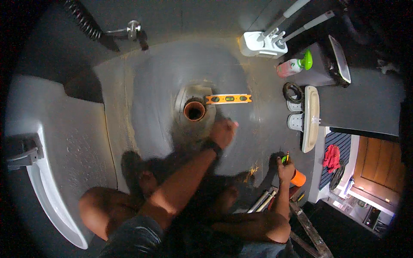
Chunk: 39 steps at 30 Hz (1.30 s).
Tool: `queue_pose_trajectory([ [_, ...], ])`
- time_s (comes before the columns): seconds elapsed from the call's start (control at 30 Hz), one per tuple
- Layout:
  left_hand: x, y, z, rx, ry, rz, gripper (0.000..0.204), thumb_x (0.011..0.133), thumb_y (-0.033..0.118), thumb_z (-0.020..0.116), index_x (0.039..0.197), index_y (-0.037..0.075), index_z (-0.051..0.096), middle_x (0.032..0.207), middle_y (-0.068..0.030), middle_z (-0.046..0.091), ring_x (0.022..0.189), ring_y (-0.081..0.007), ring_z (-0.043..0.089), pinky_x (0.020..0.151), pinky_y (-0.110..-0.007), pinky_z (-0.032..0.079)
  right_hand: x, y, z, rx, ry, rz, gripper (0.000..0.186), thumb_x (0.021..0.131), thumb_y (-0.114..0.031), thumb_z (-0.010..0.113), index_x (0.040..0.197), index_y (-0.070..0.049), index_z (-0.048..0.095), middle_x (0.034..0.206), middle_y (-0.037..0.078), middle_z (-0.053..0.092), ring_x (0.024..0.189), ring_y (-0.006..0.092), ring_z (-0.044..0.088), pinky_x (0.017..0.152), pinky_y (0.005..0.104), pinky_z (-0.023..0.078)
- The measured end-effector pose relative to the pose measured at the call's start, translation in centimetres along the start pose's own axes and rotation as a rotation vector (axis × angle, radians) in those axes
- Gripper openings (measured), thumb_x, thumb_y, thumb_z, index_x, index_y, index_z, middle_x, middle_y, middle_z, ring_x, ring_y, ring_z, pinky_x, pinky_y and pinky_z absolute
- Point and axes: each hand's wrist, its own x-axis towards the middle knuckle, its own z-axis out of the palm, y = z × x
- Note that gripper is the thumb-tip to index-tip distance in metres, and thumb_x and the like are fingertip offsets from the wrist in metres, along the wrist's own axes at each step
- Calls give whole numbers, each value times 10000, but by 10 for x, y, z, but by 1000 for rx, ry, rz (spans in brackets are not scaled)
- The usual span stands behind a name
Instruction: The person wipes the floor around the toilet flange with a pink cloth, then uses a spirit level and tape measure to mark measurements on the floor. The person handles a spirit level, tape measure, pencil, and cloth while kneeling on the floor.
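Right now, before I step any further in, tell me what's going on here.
The person's left hand is over the grey floor, on the near side of an orange spirit level lying beside an open round pipe. The right hand is off to the right, seemingly with a small green item, next to an orange cylinder. Whether it grips either is unclear.

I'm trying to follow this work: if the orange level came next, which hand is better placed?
Probably the left hand: it is close to the orange level. The right hand is farther off and seems to hold a bright green thing.
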Motion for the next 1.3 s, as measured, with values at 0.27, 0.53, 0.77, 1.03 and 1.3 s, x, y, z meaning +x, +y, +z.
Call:
queue_pose_trajectory([
  [0.27,-61,59,60,-1049,-712,-674,590,903,369,776,1345,86,504,1083,-117,660,996,-273,680,887,-458,599,-53,-121,-2,388,-203,-361,428,985,-326,651,1249,11,646,1153,156,687,1075,236,638,954,384,487],
  [0.53,37,-5,3,81,-485,496,274,855,213,745,1103,107,700,1030,-89,681,974,-256,672,869,-406,532,-81,-112,-1,554,-448,-329,614,988,-359,675,1487,-52,488,1383,137,607,1269,210,550,1073,364,427],
  [0.77,210,39,-165,-603,175,-254,345,1022,348,616,795,88,607,641,-17,552,548,-154,497,541,-324,417,-119,-8,-18,364,-746,-90,460,995,-326,665,1344,-50,551,1118,27,582,1056,151,532,931,316,443],
  [1.03,206,20,-122,-21,142,-37,336,922,325,730,1042,13,704,770,-102,670,706,-232,657,666,-356,551,-96,-14,7,427,-616,8,315,1013,-265,603,1249,-57,583,1016,-2,564,982,111,502,874,278,419],
  [1.3,99,-53,-97,431,61,387,583,739,127,788,1281,37,595,1281,-206,591,1218,-410,529,1053,-481,427,-62,-68,37,572,-518,47,338,1025,-336,612,1215,-56,622,944,27,621,900,137,557,816,309,470],
])
